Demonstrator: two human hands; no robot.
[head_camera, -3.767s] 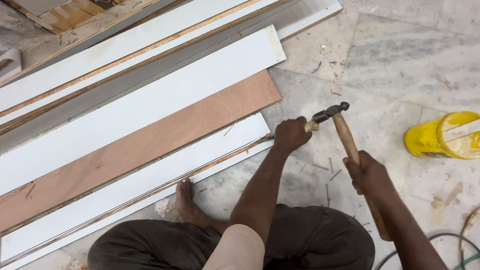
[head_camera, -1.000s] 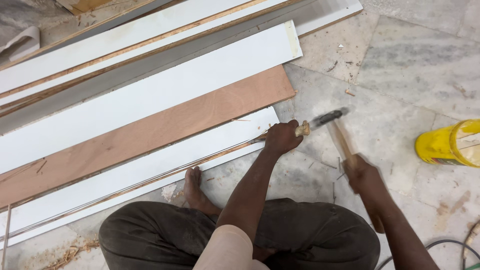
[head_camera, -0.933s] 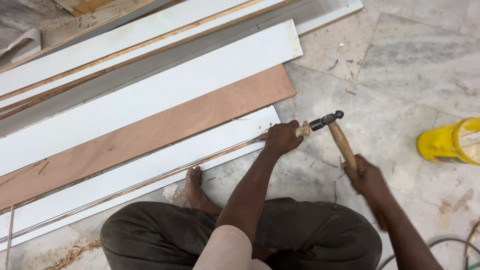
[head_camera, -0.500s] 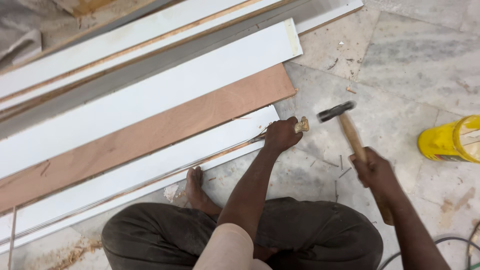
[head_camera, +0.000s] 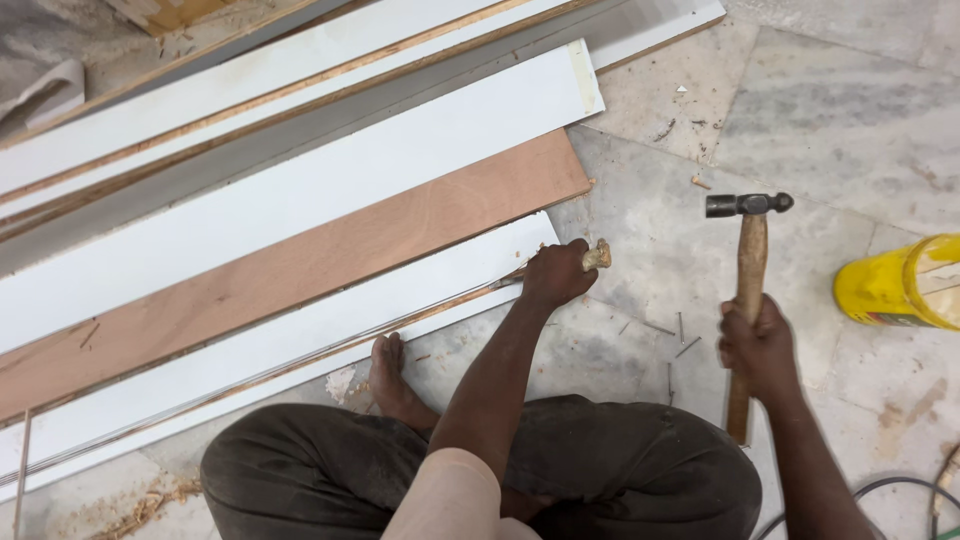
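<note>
While the left hand (head_camera: 556, 274) grips a wooden-handled chisel (head_camera: 594, 258) at the white board's (head_camera: 300, 335) end, the right hand (head_camera: 758, 340) clenches the raised hammer (head_camera: 749, 262); a glancing blow could strike the knuckles.

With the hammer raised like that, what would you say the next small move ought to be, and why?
Probably bring the hammer down onto the wooden handle end sticking out of the left hand. That tool's tip sits at the white board's edge, and the right hand holds the hammer lifted clear.
</note>
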